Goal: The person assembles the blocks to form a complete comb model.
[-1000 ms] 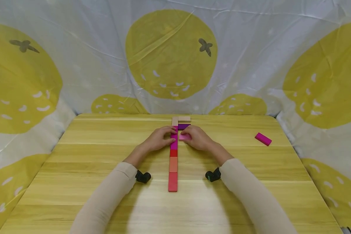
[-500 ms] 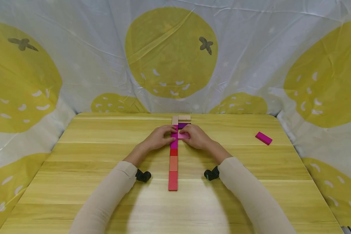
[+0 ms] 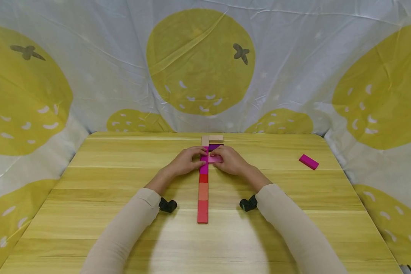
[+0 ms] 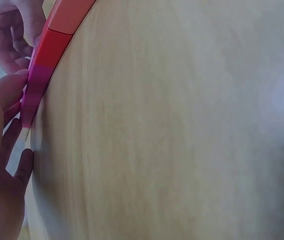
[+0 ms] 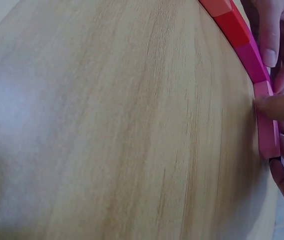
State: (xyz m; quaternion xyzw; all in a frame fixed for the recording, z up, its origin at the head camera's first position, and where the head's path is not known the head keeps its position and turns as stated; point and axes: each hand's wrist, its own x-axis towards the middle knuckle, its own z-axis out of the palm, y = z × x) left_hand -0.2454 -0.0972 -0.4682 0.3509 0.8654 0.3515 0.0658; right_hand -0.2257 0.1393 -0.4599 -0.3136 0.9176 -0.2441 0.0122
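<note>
A line of flat, coloured wooden blocks runs away from me in the head view: red-pink [image 3: 203,212], salmon [image 3: 203,191], red [image 3: 203,178], magenta [image 3: 203,168] and a pale block [image 3: 205,140] at the far end. My left hand [image 3: 185,161] touches the magenta stretch from the left, thumb and fingertips against it. On the other side, my right hand [image 3: 231,161] pinches a light pink block [image 5: 267,125] that lies crosswise, its end against the line. Beyond it, a dark purple block [image 3: 215,147] and another pale block [image 3: 215,138] also extend rightward from the line. Fingers hide part of the magenta stretch.
A separate magenta block [image 3: 308,162] lies toward the table's right side. The wooden table [image 3: 123,152] ends at the back against a white cloth [image 3: 287,57] printed with yellow fruit. Black wrist devices [image 3: 168,206] sit near both cuffs.
The light pink block has slid slightly left in my right hand, closing a narrow gap to the line. My left hand has stayed nearly still.
</note>
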